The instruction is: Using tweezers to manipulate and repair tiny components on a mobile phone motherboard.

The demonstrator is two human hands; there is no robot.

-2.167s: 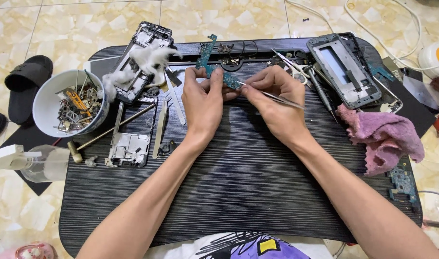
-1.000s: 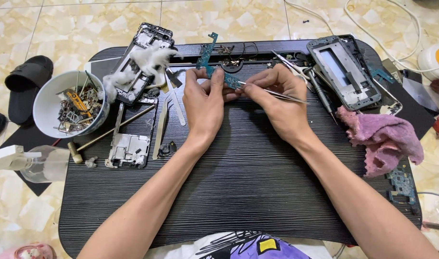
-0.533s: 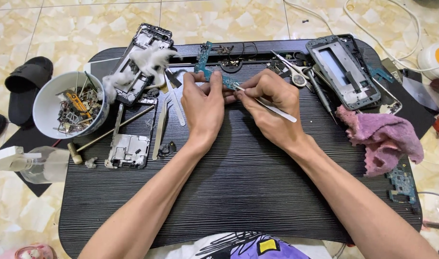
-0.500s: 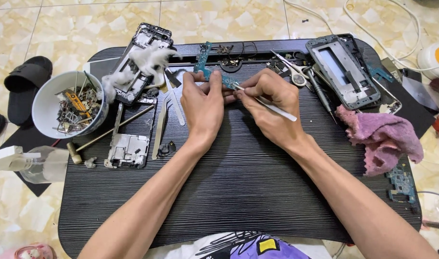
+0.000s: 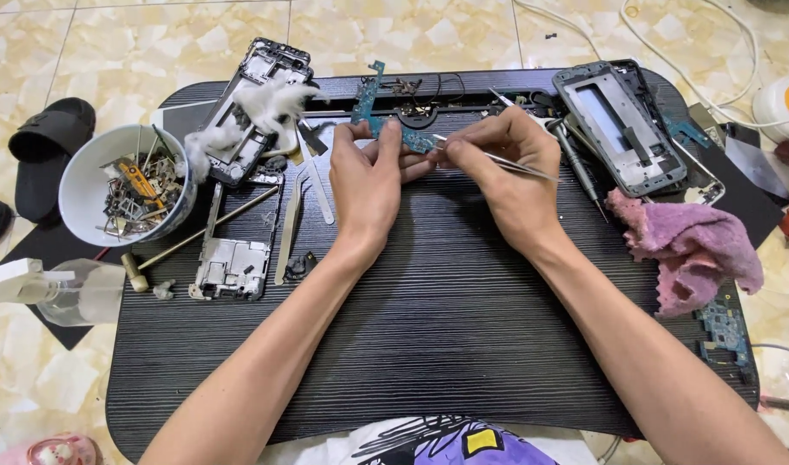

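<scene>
My left hand (image 5: 367, 179) pinches a narrow teal circuit board (image 5: 366, 99) near its lower end and holds it against the black ribbed work table (image 5: 429, 319). My right hand (image 5: 508, 168) grips metal tweezers (image 5: 517, 162). Their tips meet the board beside my left fingertips. Both hands are near the table's far edge, almost touching each other.
A white bowl (image 5: 80, 185) of small metal parts stands at left. A phone frame with white cotton (image 5: 255, 108), a metal shield plate (image 5: 232, 267) and spare tweezers (image 5: 289, 226) lie left of my hands. Another phone frame (image 5: 623, 129) and a pink cloth (image 5: 692, 245) are at right.
The tweezers have swung from steeply angled to nearly level, and my right hand shifted slightly. My left hand stays on the board.
</scene>
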